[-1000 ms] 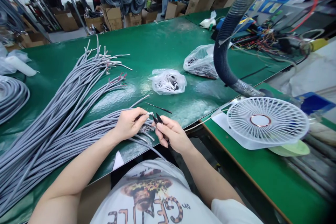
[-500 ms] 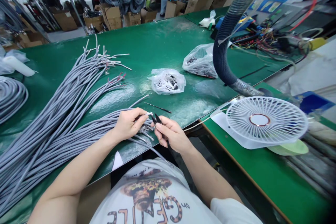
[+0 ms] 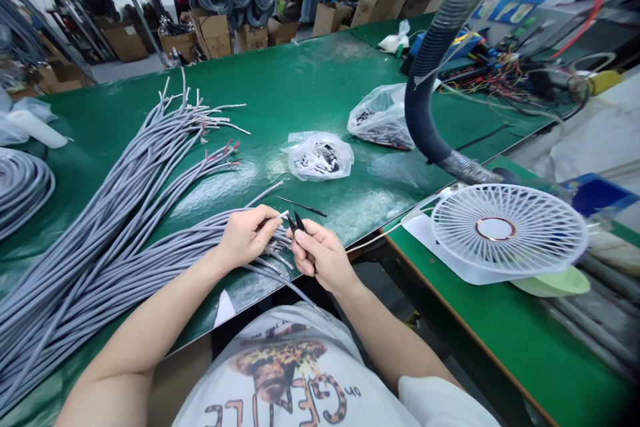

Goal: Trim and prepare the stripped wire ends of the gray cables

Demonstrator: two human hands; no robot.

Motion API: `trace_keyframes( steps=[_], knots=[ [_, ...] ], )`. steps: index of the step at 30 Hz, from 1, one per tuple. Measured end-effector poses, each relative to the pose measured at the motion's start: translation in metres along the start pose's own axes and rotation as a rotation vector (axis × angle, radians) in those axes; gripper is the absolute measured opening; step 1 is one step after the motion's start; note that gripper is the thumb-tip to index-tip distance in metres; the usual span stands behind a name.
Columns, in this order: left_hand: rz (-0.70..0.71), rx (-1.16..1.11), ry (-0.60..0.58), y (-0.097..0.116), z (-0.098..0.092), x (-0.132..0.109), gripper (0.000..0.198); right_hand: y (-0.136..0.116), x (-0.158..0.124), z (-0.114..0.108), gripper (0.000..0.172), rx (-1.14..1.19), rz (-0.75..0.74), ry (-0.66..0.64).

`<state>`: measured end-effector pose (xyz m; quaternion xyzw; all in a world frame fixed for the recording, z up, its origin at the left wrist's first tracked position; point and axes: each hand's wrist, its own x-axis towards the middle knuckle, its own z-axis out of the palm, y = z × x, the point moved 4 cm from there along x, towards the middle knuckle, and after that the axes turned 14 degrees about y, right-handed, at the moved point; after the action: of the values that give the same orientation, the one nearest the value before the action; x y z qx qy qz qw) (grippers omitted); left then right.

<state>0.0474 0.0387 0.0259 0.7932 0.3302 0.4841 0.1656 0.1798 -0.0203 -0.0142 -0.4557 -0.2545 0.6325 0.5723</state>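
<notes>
My left hand (image 3: 249, 235) is closed, pinching a grey cable whose pale frayed end (image 3: 284, 215) sticks out past the thumb and forefinger. In my right hand (image 3: 320, 250) is a pair of black snips (image 3: 297, 223), blades pointing up and slightly apart, right beside that cable end. Whether the blades touch it I cannot tell. Grey cables (image 3: 165, 257) lie in a bundle under my left hand, with several stripped ends showing below my fingers. A thin dark rod (image 3: 301, 205), like a small screwdriver, lies just beyond my hands.
Another grey cable bundle (image 3: 135, 153) lies left on the green table (image 3: 280, 90). Two plastic bags of small parts, a nearer bag (image 3: 321, 157) and a farther bag (image 3: 383, 117), lie ahead. A ribbed hose (image 3: 425, 93) arches down at right, near a white fan (image 3: 510, 230).
My right hand has shifted slightly left and turned a little with the snips, bringing the blades closer to the cable end. My left hand has hardly moved.
</notes>
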Motion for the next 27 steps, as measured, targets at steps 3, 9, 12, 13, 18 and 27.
trace_keyframes(
  steps=[3, 9, 12, 13, 18, 27],
  knots=[
    [-0.014, 0.008, 0.002, -0.001, 0.0, 0.001, 0.016, 0.001, 0.001, 0.005, 0.025, 0.045, 0.012, 0.013],
    [0.038, 0.029, -0.025, -0.001, 0.002, -0.003, 0.017, -0.022, 0.021, -0.013, 0.024, 0.181, -0.061, 0.157],
    [0.034, 0.026, -0.033, -0.002, 0.003, -0.004, 0.016, -0.04, 0.025, -0.033, 0.02, 0.145, -0.227, 0.265],
    [0.022, 0.025, -0.038, -0.003, 0.003, -0.003, 0.016, -0.044, 0.023, -0.037, 0.018, 0.06, -0.277, 0.267],
    [-0.024, 0.007, -0.123, -0.005, 0.004, -0.003, 0.018, -0.051, 0.01, -0.03, 0.018, -0.681, -0.666, 0.192],
    [0.013, 0.022, -0.276, -0.003, 0.004, -0.003, 0.021, -0.054, 0.015, -0.004, 0.021, -1.258, -1.101, -0.288]
  ],
)
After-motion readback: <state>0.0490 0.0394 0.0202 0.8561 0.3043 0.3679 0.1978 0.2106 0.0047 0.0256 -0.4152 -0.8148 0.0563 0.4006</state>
